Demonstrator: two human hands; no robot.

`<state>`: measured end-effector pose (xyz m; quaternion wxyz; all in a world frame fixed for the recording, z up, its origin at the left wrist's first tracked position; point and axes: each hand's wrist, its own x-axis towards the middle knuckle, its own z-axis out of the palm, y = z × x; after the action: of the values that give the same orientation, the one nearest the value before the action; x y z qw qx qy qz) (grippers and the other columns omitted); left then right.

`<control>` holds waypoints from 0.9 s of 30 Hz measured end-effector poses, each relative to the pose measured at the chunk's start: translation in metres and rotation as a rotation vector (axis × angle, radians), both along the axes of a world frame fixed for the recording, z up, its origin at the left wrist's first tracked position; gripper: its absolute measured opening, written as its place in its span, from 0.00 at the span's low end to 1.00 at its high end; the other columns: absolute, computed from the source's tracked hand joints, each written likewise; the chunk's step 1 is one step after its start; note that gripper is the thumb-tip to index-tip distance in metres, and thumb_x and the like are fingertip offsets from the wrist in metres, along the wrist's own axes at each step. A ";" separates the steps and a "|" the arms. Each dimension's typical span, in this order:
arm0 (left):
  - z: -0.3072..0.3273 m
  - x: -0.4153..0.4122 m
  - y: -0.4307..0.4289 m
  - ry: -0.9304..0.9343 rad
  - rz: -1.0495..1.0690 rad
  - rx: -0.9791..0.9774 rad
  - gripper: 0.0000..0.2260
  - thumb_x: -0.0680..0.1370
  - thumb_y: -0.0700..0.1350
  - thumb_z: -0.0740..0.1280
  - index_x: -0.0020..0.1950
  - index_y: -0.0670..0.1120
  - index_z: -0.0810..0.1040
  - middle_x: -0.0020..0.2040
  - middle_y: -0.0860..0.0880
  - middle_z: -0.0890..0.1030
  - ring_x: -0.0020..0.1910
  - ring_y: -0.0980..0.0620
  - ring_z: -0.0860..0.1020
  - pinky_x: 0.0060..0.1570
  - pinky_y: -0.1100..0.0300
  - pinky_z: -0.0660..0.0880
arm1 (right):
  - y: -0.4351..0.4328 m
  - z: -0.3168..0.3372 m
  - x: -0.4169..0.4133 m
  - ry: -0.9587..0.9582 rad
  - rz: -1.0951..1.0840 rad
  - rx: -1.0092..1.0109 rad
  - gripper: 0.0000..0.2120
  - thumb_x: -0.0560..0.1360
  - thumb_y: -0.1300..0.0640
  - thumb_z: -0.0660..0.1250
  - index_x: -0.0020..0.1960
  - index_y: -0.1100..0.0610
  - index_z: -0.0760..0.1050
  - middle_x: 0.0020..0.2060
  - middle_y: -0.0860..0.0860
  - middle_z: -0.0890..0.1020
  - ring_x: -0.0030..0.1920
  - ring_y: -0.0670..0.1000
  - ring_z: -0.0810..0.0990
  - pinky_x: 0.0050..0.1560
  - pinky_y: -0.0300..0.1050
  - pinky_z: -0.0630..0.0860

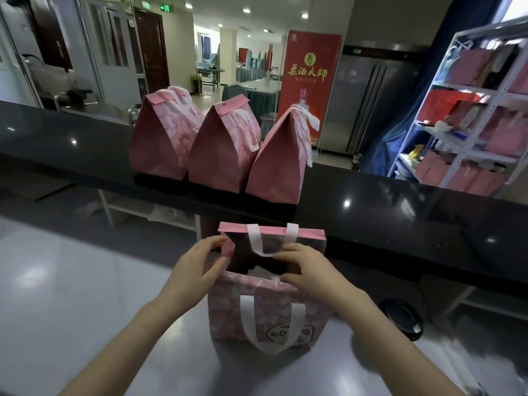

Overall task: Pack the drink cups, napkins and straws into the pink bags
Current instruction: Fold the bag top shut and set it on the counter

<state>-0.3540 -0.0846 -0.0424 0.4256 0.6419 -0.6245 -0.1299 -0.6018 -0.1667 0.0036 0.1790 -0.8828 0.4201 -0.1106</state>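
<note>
**Clerk:** Any writing or marks?

**Inspector:** A red banner (308,90) stands at the back with large gold Chinese characters. The smaller line under them is too small to read. A green exit sign (166,8) is lit near the ceiling. The open pink bag (268,310) has a cartoon face (285,334) drawn low on its near side. No other lettering on it is legible.

**Clerk:** Where is that bag?

**Inspector:** Upright on the steel worktop (85,281), just in front of the raised black counter (400,212). Its mouth is open and the inside is dark, so the contents cannot be told. Three closed pink bags (220,150) stand in a row on the counter, tops folded over, each touching its neighbour.

**Clerk:** Left hand?

**Inspector:** The left hand (200,270) pinches the folded left side panel at the bag's mouth between thumb and fingers.

**Clerk:** Right hand?

**Inspector:** The right hand (305,270) is curled over the right of the mouth. Its fingertips touch the bottom of the white handle loop (257,238) that hangs from the far rim, and its thumb is at the near rim.

**Clerk:** Anything else?

**Inspector:** A black round object (403,318) lies on the worktop to the right of the bag. A shelf rack (463,90) at far right holds pink and red bags.
</note>
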 end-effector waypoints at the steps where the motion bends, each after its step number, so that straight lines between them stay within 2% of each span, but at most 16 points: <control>1: 0.000 0.001 -0.002 -0.015 -0.016 -0.027 0.20 0.76 0.56 0.67 0.67 0.61 0.69 0.63 0.63 0.73 0.62 0.64 0.71 0.62 0.59 0.72 | 0.000 -0.001 -0.002 -0.023 0.002 -0.048 0.23 0.75 0.52 0.70 0.69 0.43 0.72 0.72 0.42 0.66 0.72 0.45 0.62 0.71 0.45 0.62; 4: 0.003 0.008 -0.010 -0.098 -0.126 -0.005 0.33 0.66 0.66 0.73 0.67 0.70 0.62 0.72 0.66 0.60 0.71 0.62 0.59 0.68 0.59 0.61 | -0.004 0.000 -0.010 -0.038 -0.022 -0.276 0.23 0.75 0.53 0.70 0.69 0.46 0.72 0.77 0.44 0.57 0.75 0.48 0.57 0.73 0.49 0.60; 7: 0.006 0.013 -0.021 -0.188 -0.196 0.073 0.44 0.60 0.65 0.77 0.67 0.76 0.54 0.76 0.67 0.49 0.74 0.61 0.50 0.69 0.56 0.55 | -0.018 0.002 -0.017 0.032 -0.087 -0.435 0.27 0.74 0.58 0.70 0.71 0.49 0.68 0.78 0.48 0.52 0.76 0.52 0.54 0.74 0.48 0.56; 9: 0.010 0.014 -0.032 -0.182 -0.194 0.091 0.45 0.60 0.61 0.79 0.68 0.75 0.53 0.76 0.66 0.48 0.73 0.61 0.48 0.69 0.54 0.56 | -0.029 0.005 -0.017 0.100 -0.146 -0.455 0.29 0.75 0.57 0.68 0.73 0.49 0.65 0.78 0.52 0.54 0.76 0.55 0.54 0.75 0.48 0.52; 11: 0.014 0.013 -0.044 -0.203 -0.174 0.100 0.46 0.62 0.60 0.79 0.71 0.71 0.54 0.77 0.63 0.48 0.75 0.58 0.48 0.71 0.51 0.56 | -0.040 0.005 -0.014 0.186 -0.179 -0.427 0.30 0.76 0.54 0.66 0.76 0.49 0.61 0.77 0.53 0.59 0.76 0.55 0.56 0.75 0.50 0.52; 14: 0.018 0.007 -0.061 -0.233 -0.173 0.133 0.48 0.63 0.60 0.78 0.76 0.61 0.54 0.78 0.58 0.49 0.77 0.53 0.47 0.74 0.48 0.53 | -0.051 0.004 -0.006 0.231 -0.185 -0.393 0.31 0.76 0.53 0.64 0.77 0.49 0.57 0.68 0.51 0.72 0.69 0.54 0.67 0.71 0.50 0.61; 16: 0.018 0.004 -0.068 -0.232 -0.179 0.147 0.48 0.64 0.60 0.78 0.77 0.59 0.54 0.78 0.56 0.51 0.77 0.52 0.46 0.74 0.48 0.53 | -0.053 0.002 -0.002 0.229 -0.203 -0.423 0.27 0.77 0.54 0.63 0.75 0.49 0.61 0.61 0.50 0.75 0.61 0.54 0.72 0.64 0.48 0.67; 18: 0.017 0.002 -0.072 -0.237 -0.157 0.136 0.48 0.64 0.60 0.78 0.77 0.58 0.55 0.77 0.54 0.56 0.76 0.52 0.49 0.74 0.49 0.54 | -0.054 0.000 0.000 0.191 -0.233 -0.449 0.18 0.79 0.55 0.59 0.68 0.50 0.69 0.56 0.50 0.76 0.55 0.54 0.74 0.55 0.47 0.69; 20: 0.016 0.003 -0.074 -0.254 -0.112 0.114 0.47 0.63 0.61 0.77 0.77 0.55 0.58 0.73 0.54 0.63 0.73 0.51 0.54 0.72 0.52 0.58 | -0.052 -0.001 -0.001 0.065 -0.255 -0.375 0.14 0.81 0.56 0.57 0.63 0.50 0.75 0.52 0.50 0.77 0.52 0.54 0.74 0.50 0.49 0.72; 23: 0.013 0.005 -0.074 -0.319 -0.056 0.070 0.41 0.65 0.60 0.77 0.74 0.53 0.65 0.63 0.54 0.70 0.66 0.51 0.62 0.67 0.55 0.65 | -0.049 0.002 -0.010 -0.153 -0.241 -0.165 0.14 0.81 0.57 0.57 0.61 0.49 0.78 0.49 0.49 0.79 0.52 0.52 0.76 0.52 0.51 0.75; 25: 0.009 0.006 -0.072 -0.330 -0.048 0.061 0.35 0.66 0.58 0.77 0.70 0.53 0.69 0.58 0.55 0.71 0.62 0.53 0.66 0.61 0.56 0.70 | -0.045 0.005 -0.018 -0.205 -0.190 -0.040 0.14 0.80 0.57 0.59 0.62 0.49 0.78 0.52 0.48 0.80 0.53 0.49 0.77 0.55 0.47 0.75; 27: 0.006 0.005 -0.069 -0.318 -0.045 0.063 0.31 0.66 0.57 0.77 0.66 0.55 0.71 0.55 0.56 0.69 0.58 0.55 0.68 0.56 0.58 0.72 | -0.040 0.009 -0.025 -0.159 -0.115 0.069 0.14 0.79 0.50 0.63 0.64 0.46 0.76 0.55 0.46 0.80 0.54 0.46 0.77 0.55 0.43 0.74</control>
<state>-0.3492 -0.1537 -0.0363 0.2980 0.6532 -0.6939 -0.0560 -0.6264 -0.2065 0.0122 0.2355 -0.8389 0.4580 -0.1759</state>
